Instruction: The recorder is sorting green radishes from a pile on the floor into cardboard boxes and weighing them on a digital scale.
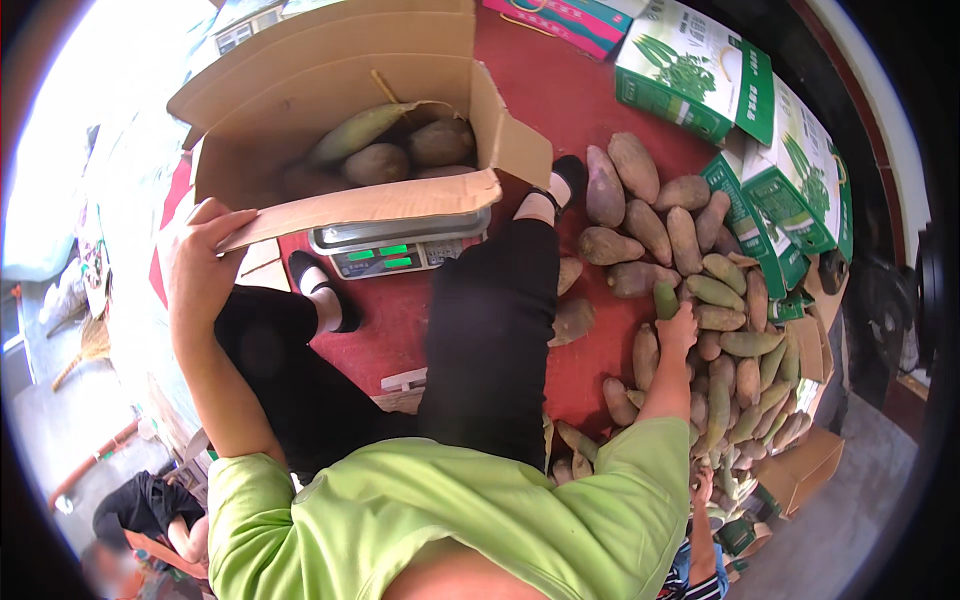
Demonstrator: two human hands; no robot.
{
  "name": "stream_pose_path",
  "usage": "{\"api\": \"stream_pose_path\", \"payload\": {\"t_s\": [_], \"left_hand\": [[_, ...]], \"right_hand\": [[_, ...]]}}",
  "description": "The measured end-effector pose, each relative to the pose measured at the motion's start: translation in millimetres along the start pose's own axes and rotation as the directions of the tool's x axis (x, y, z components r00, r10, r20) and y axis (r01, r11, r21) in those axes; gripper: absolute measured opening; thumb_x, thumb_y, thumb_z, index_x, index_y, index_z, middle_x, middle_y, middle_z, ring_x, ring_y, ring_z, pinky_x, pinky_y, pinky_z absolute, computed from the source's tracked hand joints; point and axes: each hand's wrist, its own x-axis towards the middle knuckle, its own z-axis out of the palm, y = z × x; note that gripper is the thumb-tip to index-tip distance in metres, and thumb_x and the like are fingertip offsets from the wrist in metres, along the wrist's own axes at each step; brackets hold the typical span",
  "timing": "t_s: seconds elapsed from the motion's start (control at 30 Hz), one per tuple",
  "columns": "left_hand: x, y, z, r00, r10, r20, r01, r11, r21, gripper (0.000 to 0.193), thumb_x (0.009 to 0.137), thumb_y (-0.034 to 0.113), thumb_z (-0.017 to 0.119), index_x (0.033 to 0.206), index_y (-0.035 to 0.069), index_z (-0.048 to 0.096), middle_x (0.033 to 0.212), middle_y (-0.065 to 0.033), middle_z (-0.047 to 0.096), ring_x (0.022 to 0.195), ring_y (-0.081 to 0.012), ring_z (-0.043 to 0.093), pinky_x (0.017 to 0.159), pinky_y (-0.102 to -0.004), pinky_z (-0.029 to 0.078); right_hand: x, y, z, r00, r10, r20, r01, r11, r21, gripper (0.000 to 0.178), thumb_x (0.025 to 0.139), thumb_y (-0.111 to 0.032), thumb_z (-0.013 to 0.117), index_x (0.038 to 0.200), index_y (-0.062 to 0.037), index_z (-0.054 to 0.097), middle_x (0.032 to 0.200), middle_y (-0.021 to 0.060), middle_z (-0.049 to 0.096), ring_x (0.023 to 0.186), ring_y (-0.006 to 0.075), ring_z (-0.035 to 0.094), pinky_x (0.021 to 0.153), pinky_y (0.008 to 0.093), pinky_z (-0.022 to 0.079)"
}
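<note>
My left hand (200,245) pinches the corner of the long front flap (370,208) of an open cardboard box (330,75). The box sits on a scale (400,258) with lit green displays. Several thick brown, elongated vegetables (378,165), like gourds or tubers, lie inside with a longer greenish one (362,132); the flap hides part of them. Out to the right, my right hand (678,332) reaches into a spread of similar brown and green vegetables. Its fingers close on a green elongated vegetable (665,299), whose lower part they cover.
Green and white printed cartons (690,70) stand at the back right, beside the loose vegetables on the red surface (510,355). My legs (490,330) straddle the scale. Another person's hand (703,487) is at the pile's lower right. A second person (150,515) is bent over at lower left.
</note>
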Motion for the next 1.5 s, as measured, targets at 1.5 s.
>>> {"api": "stream_pose_path", "payload": {"t_s": [1.5], "left_hand": [[-17,-30,2,0.961,0.275,-0.007,-0.275,0.960,-0.058,0.030,0.080,0.000,0.056,0.107,0.007,0.068,0.090,-0.0128,0.062,0.086,-0.0311,0.060,0.075,-0.0376,0.046]], "right_hand": [[-318,-363,-271,0.106,-0.705,-0.701,0.993,0.034,0.116,0.029,0.078,-0.035,0.068,0.100,-0.0151,0.067,0.101,0.0052,0.066,0.101,0.0260,0.059,0.085,0.0447,0.044]]}}
